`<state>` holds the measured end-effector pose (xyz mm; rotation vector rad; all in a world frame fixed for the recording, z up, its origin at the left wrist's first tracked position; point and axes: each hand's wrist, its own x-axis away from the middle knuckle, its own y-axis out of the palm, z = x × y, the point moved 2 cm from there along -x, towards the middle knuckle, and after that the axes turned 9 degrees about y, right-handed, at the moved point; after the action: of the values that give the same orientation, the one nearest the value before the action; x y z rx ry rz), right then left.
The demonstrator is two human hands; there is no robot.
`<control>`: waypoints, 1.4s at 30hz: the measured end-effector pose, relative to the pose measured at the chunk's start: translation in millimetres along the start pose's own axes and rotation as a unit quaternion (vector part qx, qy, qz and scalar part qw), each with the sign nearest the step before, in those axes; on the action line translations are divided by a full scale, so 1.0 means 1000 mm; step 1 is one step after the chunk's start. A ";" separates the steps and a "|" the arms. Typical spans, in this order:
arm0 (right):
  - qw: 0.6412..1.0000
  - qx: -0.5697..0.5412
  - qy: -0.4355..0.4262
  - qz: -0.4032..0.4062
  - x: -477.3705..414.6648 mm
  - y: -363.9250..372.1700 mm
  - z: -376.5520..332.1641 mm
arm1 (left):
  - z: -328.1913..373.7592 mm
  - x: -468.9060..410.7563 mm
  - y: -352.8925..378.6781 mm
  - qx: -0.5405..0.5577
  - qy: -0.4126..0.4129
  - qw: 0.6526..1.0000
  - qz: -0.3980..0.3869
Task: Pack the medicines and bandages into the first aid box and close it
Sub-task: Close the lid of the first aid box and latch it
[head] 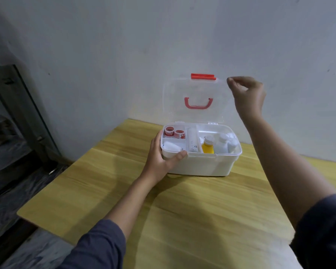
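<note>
A white first aid box (202, 165) stands on the wooden table with its clear lid (196, 90) raised upright. The lid carries a red latch (203, 76) on its top edge and a red handle (198, 103). Inside, a tray holds two red-and-white tape rolls (174, 131), a white bandage (172, 146) and a clear tube (192, 139). Beside the tray stand a yellow bottle (208, 146) and white bottles (226, 143). My left hand (161, 158) grips the box's front left corner. My right hand (247, 95) pinches the lid's upper right corner.
The wooden table (163, 210) runs back to a pale wall (124, 55). Its left edge drops off to a dark floor and a dark frame (23, 117) at the far left.
</note>
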<state>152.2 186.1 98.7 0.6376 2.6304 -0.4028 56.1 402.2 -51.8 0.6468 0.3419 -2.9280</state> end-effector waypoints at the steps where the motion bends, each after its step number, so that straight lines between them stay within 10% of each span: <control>1: 1.000 -0.009 -0.013 -0.010 0.008 -0.008 0.002 | 0.000 0.000 -0.001 0.001 -0.001 1.000 -0.005; 24: 0.992 0.038 -0.115 -0.023 0.131 -0.058 0.069 | 0.003 0.000 0.000 0.032 -0.007 0.999 0.013; 32: 0.986 0.020 0.037 -0.159 0.108 -0.040 0.043 | 0.004 -0.003 -0.002 0.042 0.008 0.999 0.000; 42: 0.971 0.064 -0.023 -0.229 0.114 -0.044 0.050 | 0.003 -0.001 -0.003 0.054 -0.013 0.998 0.000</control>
<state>53.6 172.9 12.5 0.0432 2.7089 -0.7159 55.5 404.3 -47.6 0.6220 0.1826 -2.9692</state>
